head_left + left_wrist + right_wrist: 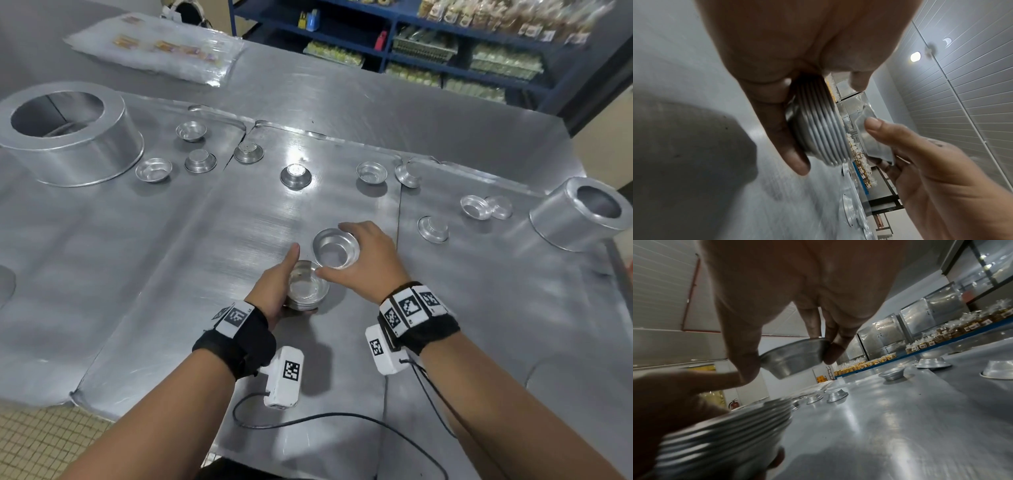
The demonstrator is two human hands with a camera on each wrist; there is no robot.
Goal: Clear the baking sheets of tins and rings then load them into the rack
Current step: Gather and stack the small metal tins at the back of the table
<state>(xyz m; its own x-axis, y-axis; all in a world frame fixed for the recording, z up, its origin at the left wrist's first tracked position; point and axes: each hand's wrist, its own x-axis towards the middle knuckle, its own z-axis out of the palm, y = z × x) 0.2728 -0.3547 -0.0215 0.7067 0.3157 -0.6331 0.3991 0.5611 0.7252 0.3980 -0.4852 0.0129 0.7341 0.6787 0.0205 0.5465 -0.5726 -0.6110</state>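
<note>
My left hand (274, 291) curls round a stack of nested tins (306, 291), held just above the middle baking sheet (171, 274). My right hand (370, 263) pinches a single tin (336, 248) by its rim, just beyond and above the stack, not yet nested. Loose small tins (295, 176) lie scattered farther out, some upturned, with a large ring (68, 133) far left and a smaller ring (579, 214) far right. The left wrist view alone shows the stack's ribbed rims (824, 123). Blue shelves (394, 31) stand behind.
</note>
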